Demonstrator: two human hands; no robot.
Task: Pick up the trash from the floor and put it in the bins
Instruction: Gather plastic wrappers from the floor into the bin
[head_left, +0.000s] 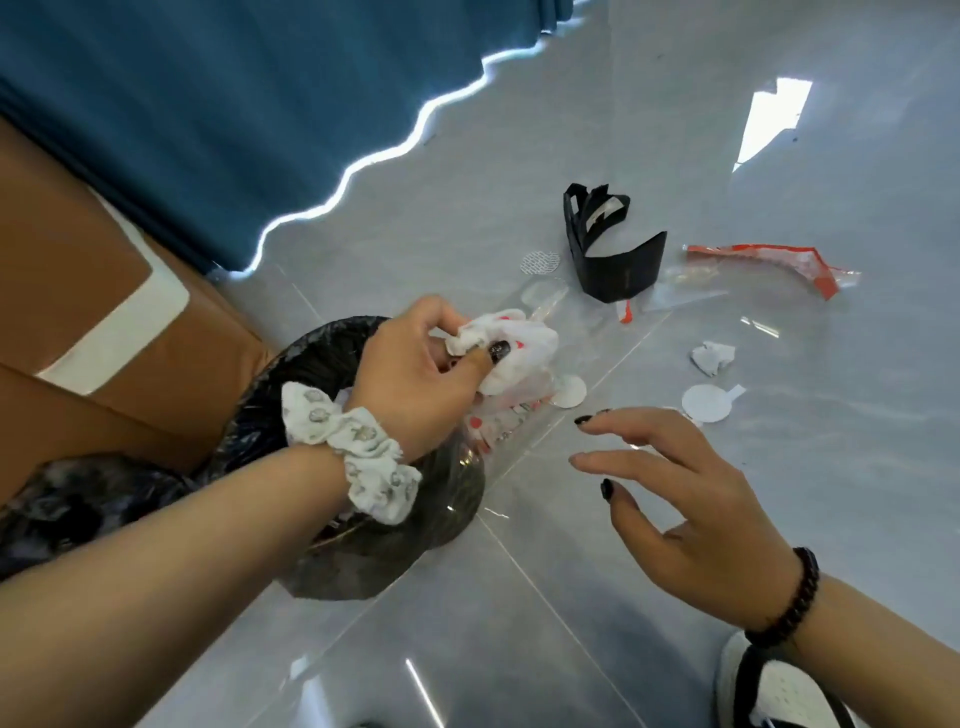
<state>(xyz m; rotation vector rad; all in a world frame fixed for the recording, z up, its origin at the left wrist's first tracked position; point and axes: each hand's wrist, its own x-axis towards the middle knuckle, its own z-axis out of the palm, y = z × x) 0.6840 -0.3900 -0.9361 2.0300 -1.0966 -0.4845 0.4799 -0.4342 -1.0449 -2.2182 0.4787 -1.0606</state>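
Note:
My left hand (426, 374) grips a crumpled white wad of tissue and wrapper (511, 348) with a clear printed plastic bag (506, 421) hanging under it, right beside the rim of a bin lined with a black bag (311, 353). My right hand (680, 499) hovers open, fingers spread, above the grey floor to the right of the bin, holding nothing. Loose trash lies beyond: a black folded cardboard piece (608, 249), a red and clear wrapper (769, 265), a small crumpled paper (711, 357), round white stickers (706, 404) and another round sticker (569, 391).
A brown cardboard box (78, 270) with white tape stands at the left against the bin. A blue curtain (234, 104) hangs behind it. A second black bag (67, 504) sits at the lower left. My white shoe (769, 691) shows at the bottom right.

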